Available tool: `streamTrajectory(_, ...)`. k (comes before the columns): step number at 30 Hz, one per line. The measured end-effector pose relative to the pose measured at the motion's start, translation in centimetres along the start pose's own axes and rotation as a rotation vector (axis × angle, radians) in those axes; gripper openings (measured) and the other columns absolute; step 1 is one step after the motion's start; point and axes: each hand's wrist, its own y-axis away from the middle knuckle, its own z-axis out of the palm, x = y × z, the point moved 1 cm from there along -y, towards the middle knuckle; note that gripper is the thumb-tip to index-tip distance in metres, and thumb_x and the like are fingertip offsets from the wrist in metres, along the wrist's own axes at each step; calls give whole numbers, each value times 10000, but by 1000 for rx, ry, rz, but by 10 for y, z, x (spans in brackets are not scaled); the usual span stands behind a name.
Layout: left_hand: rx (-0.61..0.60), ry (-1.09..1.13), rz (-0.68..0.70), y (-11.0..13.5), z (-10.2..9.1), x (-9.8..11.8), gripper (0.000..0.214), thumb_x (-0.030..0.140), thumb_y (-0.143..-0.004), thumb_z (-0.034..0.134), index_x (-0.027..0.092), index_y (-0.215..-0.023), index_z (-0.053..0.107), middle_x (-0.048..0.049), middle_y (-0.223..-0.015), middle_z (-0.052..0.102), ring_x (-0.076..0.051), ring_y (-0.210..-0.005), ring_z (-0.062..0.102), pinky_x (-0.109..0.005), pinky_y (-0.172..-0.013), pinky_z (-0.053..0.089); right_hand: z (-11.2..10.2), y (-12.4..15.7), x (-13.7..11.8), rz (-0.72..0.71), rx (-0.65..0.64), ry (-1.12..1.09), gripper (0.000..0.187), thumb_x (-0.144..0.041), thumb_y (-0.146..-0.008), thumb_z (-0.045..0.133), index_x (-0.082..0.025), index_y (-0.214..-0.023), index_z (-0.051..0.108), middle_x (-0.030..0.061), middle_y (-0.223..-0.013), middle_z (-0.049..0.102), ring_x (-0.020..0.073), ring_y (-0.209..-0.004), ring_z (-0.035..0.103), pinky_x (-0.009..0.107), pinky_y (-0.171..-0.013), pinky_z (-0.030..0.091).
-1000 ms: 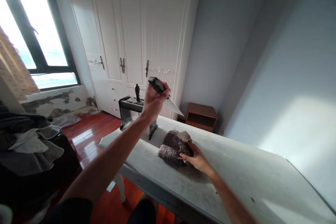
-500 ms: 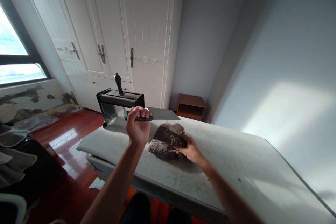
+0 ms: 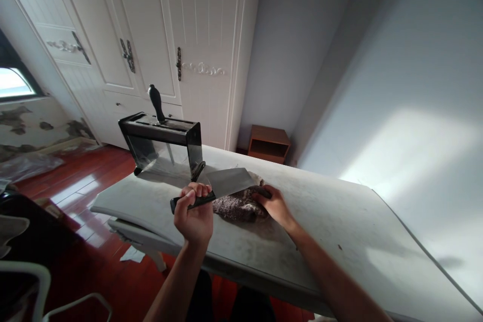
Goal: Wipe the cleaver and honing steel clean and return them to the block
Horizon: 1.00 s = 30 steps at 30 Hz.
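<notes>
Home bedroom: white wardrobe (image 3: 158, 35), wooden floor (image 3: 75, 196)

Matt steel cleaver blade (image 3: 231, 181), fuzzy brown cloth (image 3: 236, 206), dusty matt white table (image 3: 339, 231), glossy red wood floor (image 3: 75, 191), black knife block (image 3: 160, 143) with clear panel

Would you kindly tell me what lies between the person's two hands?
In the head view, the blade of the cleaver and the dark fuzzy cloth beneath it lie between the left hand and the right hand.
</notes>
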Motion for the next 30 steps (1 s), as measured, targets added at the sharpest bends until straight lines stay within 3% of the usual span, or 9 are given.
streamTrajectory(4,20,18,-68,11,-10,-9,188,212,-729,599,176,-613,456,9,-745,495,-113,-750,526,-276,-815,491,2,3,-8,79,28,-182,246,-417,-639,787,-208,-688,669,-15,-655,657,181,-650,563,296,-621,428)
streamTrajectory(8,-19,-110,-249,20,-21,-14,149,261,-758,671,197,-697,550,-19,-958,699,-181,-1042,627,-320,-965,476,4,7,-18,265,40,-513,285,-410,-597,819,-201,-729,677,-15,-679,698,182,-666,619,292,-632,464)
streamTrajectory(12,-131,-336,-463,24,-35,-13,206,333,-730,767,202,-853,666,-72,-1204,699,-250,-1225,586,-336,-1011,472,4,10,-22,376,84,-726,278,-369,-594,833,-204,-769,694,2,-731,738,206,-706,672,313,-659,518)
streamTrajectory(16,-190,-600,-480,22,-43,-6,329,342,-675,822,199,-957,729,-91,-1233,695,-281,-1257,569,-344,-1042,463,4,11,-24,449,139,-805,264,-344,-606,828,-213,-798,701,24,-776,760,244,-749,702,350,-651,554)
streamTrajectory(20,-274,-775,-578,13,-43,5,492,335,-615,860,172,-1058,720,-112,-1150,723,-301,-1136,644,-378,-962,527,4,12,-21,439,149,-789,288,-370,-639,806,-225,-865,702,20,-833,770,257,-811,712,365,-684,569)
streamTrajectory(25,-357,-750,-767,-4,-42,15,676,293,-548,881,153,-1159,628,-131,-1153,692,-221,-729,716,-376,-673,605,4,10,-19,348,154,-741,253,-390,-685,776,-237,-868,691,4,-850,766,251,-829,701,356,-700,559)
streamTrajectory(27,-451,-826,-756,-13,-42,16,643,265,-558,858,144,-1146,628,-116,-1098,695,-180,-651,682,-326,-585,577,3,10,-22,316,169,-764,260,-377,-672,791,-223,-855,689,3,-832,758,234,-796,689,335,-684,546)
streamTrajectory(30,-707,-972,-721,-23,-41,13,385,214,-629,757,144,-999,681,-36,-802,689,-132,-554,590,-242,-499,477,0,9,-26,274,194,-817,269,-369,-657,807,-212,-830,674,-10,-791,737,197,-724,661,300,-642,522)
